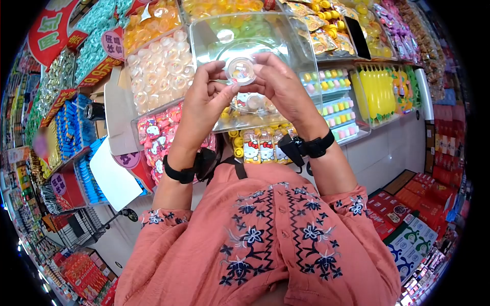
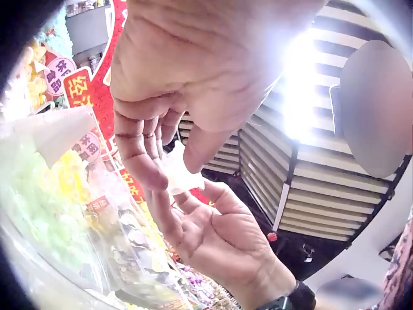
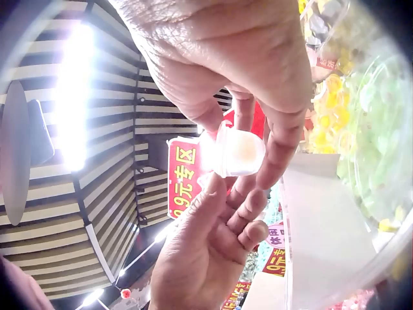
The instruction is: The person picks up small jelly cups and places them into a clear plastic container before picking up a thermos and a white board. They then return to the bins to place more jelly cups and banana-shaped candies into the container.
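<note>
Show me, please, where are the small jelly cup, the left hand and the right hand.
jelly cup (image 1: 240, 70), head view, its round top.
left hand (image 1: 204, 99), head view, back of hand.
right hand (image 1: 282, 84), head view, back of hand.

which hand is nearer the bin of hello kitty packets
Left. The left hand is just above the Hello Kitty packets; the right hand is farther right, both pinching the jelly cup.

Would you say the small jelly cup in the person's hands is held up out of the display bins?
Out: both hands pinch the jelly cup above the clear bins.

A sweet shop, seemingly: candy bins (image 1: 158, 66) (price signs (image 1: 48, 28)).
</note>
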Demonstrator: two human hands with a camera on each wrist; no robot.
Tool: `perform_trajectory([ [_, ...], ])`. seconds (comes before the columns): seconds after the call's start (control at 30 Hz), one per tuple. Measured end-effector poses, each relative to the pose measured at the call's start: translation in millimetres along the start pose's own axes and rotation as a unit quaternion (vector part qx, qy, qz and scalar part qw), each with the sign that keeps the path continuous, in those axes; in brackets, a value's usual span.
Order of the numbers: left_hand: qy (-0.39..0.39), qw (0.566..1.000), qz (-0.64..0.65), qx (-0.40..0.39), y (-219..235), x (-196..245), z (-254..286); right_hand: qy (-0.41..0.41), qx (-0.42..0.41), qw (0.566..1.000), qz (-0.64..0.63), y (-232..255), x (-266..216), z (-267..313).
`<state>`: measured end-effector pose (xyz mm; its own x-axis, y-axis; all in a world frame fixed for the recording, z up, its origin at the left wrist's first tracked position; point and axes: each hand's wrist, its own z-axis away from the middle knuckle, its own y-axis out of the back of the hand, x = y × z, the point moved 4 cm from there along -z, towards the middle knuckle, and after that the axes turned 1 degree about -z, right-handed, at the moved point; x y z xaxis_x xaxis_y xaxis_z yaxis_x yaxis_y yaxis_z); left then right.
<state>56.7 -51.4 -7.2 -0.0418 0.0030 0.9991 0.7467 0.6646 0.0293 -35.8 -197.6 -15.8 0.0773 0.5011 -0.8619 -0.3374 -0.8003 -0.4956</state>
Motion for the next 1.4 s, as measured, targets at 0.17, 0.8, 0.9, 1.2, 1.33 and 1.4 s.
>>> perform_trajectory([
  [0.17, 0.015, 0.998, 0.053, -0.02, 0.7, 4.2, 1.0, 0.026, 0.024, 0.999, 0.005, -5.6, 0.4, 1.1],
  [0.8, 0.037, 0.995, 0.089, 0.012, 11.8, 2.3, 8.9, 0.033, 0.06, 0.997, 0.041, -18.3, 21.9, 10.3],
  [0.9, 0.043, 0.996, 0.077, 0.011, 12.3, -0.6, 7.8, 0.023, 0.057, 0.997, 0.053, -21.4, 21.3, 11.1],
  [1.2, 0.059, 0.997, 0.057, 0.006, 14.7, -1.7, 6.3, 0.003, 0.056, 0.998, 0.034, -21.0, 24.1, 8.5],
  [1.33, 0.051, 0.999, 0.008, -0.019, 19.7, -7.0, -1.7, -0.008, 0.062, 0.998, 0.017, -22.2, 23.4, 4.7],
  [1.4, -0.005, 0.995, -0.092, -0.027, 24.4, 0.9, -7.2, -0.007, 0.065, 0.998, 0.022, -23.0, 22.7, -0.1],
])
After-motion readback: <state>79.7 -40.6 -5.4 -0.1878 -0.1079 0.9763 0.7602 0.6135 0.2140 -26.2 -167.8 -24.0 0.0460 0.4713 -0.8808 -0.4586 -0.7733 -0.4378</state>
